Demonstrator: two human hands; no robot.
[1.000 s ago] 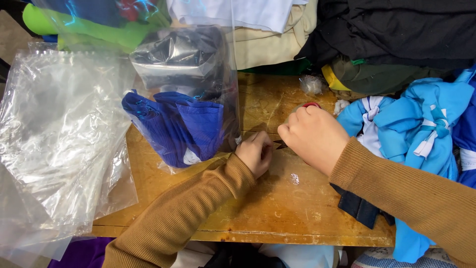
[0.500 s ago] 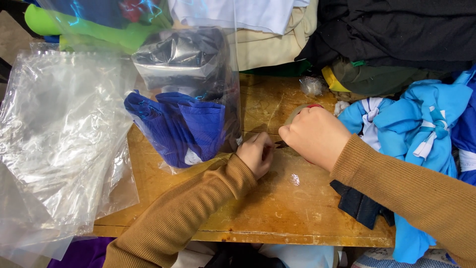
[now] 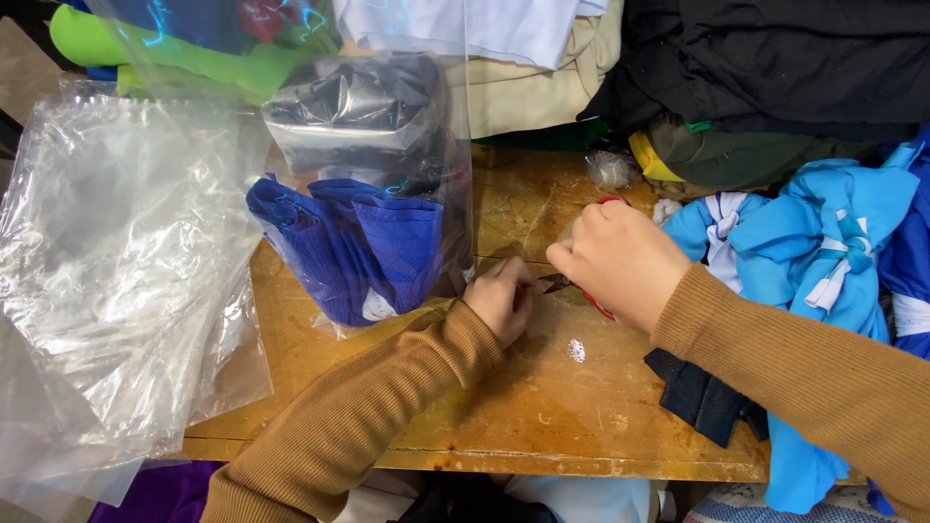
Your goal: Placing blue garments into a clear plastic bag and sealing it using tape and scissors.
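Blue garment [image 3: 358, 247] sits already bagged in the clear plastic bag [image 3: 426, 174], just left of the fingers. On the tabletop [image 3: 542, 397], right hand [image 3: 620, 261] grips a tape roll [image 3: 593, 296]; left hand [image 3: 502, 298] pinches its free end, bag not yet sealed.

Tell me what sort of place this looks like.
Probably a garment packing workstation: a worn wooden table, a stack of clear plastic bags, a folded blue garment already bagged, and heaps of clothes along the edges.
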